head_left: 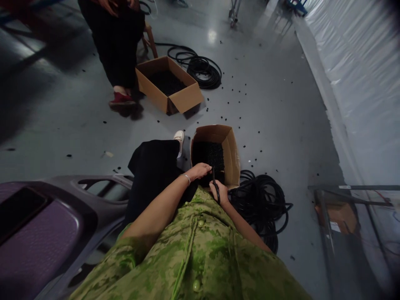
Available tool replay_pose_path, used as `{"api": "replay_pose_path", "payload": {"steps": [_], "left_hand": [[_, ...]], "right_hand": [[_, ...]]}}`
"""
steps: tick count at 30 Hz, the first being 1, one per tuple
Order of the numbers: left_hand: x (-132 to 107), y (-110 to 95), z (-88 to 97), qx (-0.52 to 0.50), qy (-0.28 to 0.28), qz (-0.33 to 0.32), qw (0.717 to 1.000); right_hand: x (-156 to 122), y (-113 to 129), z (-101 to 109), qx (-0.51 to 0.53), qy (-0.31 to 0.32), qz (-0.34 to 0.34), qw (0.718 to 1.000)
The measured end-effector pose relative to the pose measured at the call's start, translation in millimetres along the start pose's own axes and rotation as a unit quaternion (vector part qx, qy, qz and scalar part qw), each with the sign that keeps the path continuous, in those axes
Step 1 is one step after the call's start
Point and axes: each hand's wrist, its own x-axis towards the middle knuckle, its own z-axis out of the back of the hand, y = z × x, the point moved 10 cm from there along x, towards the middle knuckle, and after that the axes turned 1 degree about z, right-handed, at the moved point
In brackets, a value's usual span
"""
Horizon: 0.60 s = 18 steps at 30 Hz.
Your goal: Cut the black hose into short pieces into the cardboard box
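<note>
My left hand (199, 171), with a bracelet at its wrist, is closed in a pinch over the near part of an open cardboard box (231, 156). What its fingertips hold is too small to make out. Just to its right, my right hand (221, 192) is wrapped round a slim black thing (214, 177) whose upper end reaches the left fingertips. Whether this is a tool or a length of hose I cannot tell. Many small black pieces (215, 155) lie inside the box. Beside my right forearm rests a tangled coil of black hose (262, 200) on the floor.
Ahead sit a second box (153, 93) of black pieces and another hose coil (204, 71). A person (115, 41) is beside them. Small black bits dot the grey floor (275, 112). A purple-grey chair (46, 229) with a phone (21, 210) stands left, a metal frame (326, 221) right.
</note>
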Motion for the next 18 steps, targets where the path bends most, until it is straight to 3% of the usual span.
{"api": "replay_pose_path", "payload": {"steps": [13,18], "left_hand": [[2,4,2.9,0.005,-0.016,0.017,1.0],[-4,-4,11.6,-0.011,-0.056,-0.02,0.998]], "right_hand": [[7,-13,-8,-0.002,-0.032,0.006,0.999],[7,-15,-8,0.014,-0.036,0.013,0.999]]}}
